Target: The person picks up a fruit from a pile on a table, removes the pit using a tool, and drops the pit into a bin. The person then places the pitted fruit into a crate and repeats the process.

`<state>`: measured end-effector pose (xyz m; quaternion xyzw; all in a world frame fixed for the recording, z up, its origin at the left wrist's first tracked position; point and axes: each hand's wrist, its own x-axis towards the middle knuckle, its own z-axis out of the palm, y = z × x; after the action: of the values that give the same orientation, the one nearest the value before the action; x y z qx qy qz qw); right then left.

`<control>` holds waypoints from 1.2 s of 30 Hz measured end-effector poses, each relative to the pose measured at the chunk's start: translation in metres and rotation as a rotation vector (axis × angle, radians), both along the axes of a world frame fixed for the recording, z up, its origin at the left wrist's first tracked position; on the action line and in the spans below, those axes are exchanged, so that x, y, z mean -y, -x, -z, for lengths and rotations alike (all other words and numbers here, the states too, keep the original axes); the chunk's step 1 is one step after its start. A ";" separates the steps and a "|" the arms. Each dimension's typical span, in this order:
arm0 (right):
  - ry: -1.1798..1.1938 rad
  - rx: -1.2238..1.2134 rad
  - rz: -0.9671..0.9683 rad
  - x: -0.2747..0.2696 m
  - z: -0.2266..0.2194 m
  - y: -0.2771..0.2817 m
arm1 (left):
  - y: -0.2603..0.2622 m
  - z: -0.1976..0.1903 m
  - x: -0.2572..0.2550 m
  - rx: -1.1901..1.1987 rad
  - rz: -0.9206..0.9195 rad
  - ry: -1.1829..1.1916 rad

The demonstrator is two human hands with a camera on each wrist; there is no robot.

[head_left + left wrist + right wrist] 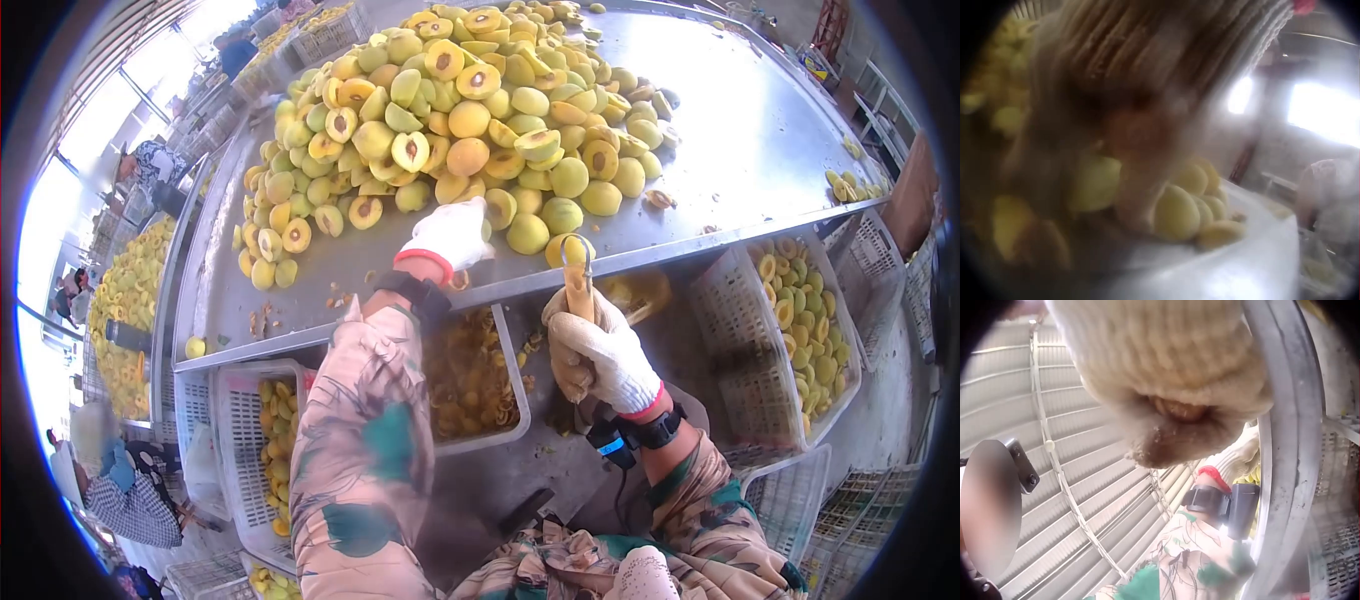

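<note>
My left hand (450,238), in a white knit glove, reaches the near edge of a big pile of apricots (469,118), many halved with brown pits showing. In the blurred left wrist view, a yellow-green apricot (1096,184) sits between its fingers and thumb. My gloved right hand (600,350) grips a pitting tool (578,290) upright in front of the table edge. The tool has a wooden handle and a bent metal loop on top. In the right wrist view, the handle's round end (1179,409) shows inside the curled glove.
The pile lies on a metal table (740,110) with a raised rim. Below the edge stand a bin of wet scraps (470,390), a crate of apricots at left (255,430) and another at right (800,330). Other people (130,500) work at the left.
</note>
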<state>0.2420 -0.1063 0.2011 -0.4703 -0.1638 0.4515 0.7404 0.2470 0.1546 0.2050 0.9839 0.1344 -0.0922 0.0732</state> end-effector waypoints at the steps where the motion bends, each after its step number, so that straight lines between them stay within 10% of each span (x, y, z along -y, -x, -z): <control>1: 0.002 0.002 -0.005 -0.001 -0.001 0.000 | 0.005 -0.001 -0.002 0.003 -0.059 0.046; 7: 0.129 0.182 -0.135 -0.016 0.015 0.008 | 0.100 -0.002 0.002 0.519 -0.262 1.732; 10: 0.241 0.194 -0.335 -0.028 0.007 0.030 | 0.138 0.000 0.045 0.698 -0.325 2.074; 14: 0.274 0.592 -0.260 -0.047 0.029 0.057 | 0.164 0.012 0.073 0.884 -0.713 1.506; 18: 0.130 0.082 -0.395 -0.047 0.028 0.063 | 0.174 0.021 0.088 0.961 -0.720 0.687; 25: 0.157 0.015 -0.455 -0.051 0.022 0.067 | 0.167 0.013 0.092 1.007 -0.808 0.868; 29: 0.363 0.587 -0.358 -0.062 0.035 0.079 | 0.162 0.027 0.084 1.025 -0.811 0.953; 36: 0.571 0.802 -0.218 -0.057 0.026 0.089 | 0.150 0.027 0.101 1.104 -0.856 0.697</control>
<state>0.1528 -0.0494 0.1751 -0.7707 -0.3537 0.3365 0.4096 0.0967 0.0535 0.1783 0.6700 0.4098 0.4100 0.4638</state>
